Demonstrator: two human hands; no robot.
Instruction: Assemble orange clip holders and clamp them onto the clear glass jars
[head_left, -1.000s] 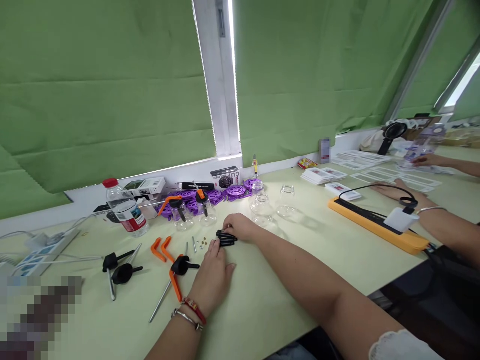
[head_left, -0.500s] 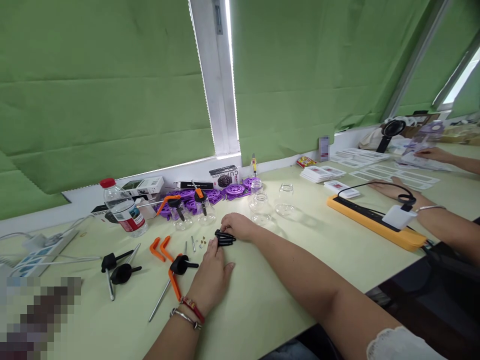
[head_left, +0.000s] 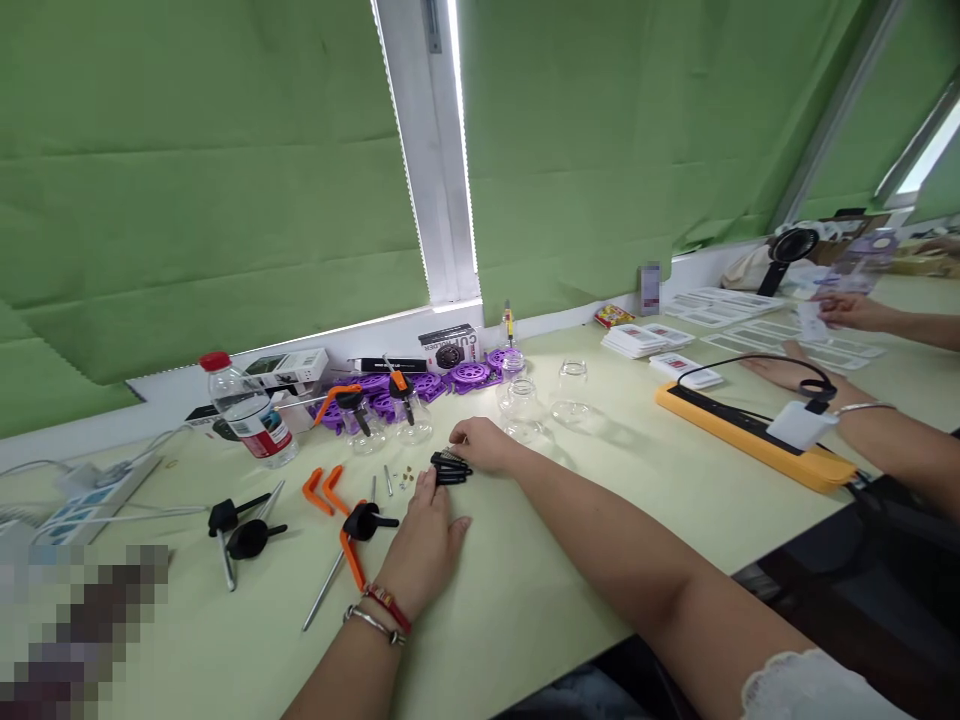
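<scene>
My left hand (head_left: 426,545) lies flat on the table with its fingers stretched out. Its fingertips touch a small group of black, narrow parts (head_left: 451,477) lying side by side. Just beyond them, my right hand (head_left: 484,447) is closed with curled fingers. A thin, light-coloured piece shows at its fingertips, too small to name. Left of the black parts lie tiny brass-coloured pieces (head_left: 407,474) and a short metal pin (head_left: 388,481). Beside my left hand is a black funnel-like part (head_left: 363,521) with an orange bent piece (head_left: 351,560) and a metal rod (head_left: 322,592).
Clear glass jars (head_left: 573,392) stand behind my hands, before purple plastic parts (head_left: 471,375). A red-capped water bottle (head_left: 259,425) is at the left, above more black parts (head_left: 251,538). An orange power strip (head_left: 750,440) lies at the right, near a co-worker's arms (head_left: 885,420).
My right hand has shifted slightly right, exposing the light thin piece at its fingertips. My left hand stays in place. The co-worker's far hand has lifted a white paper piece.
</scene>
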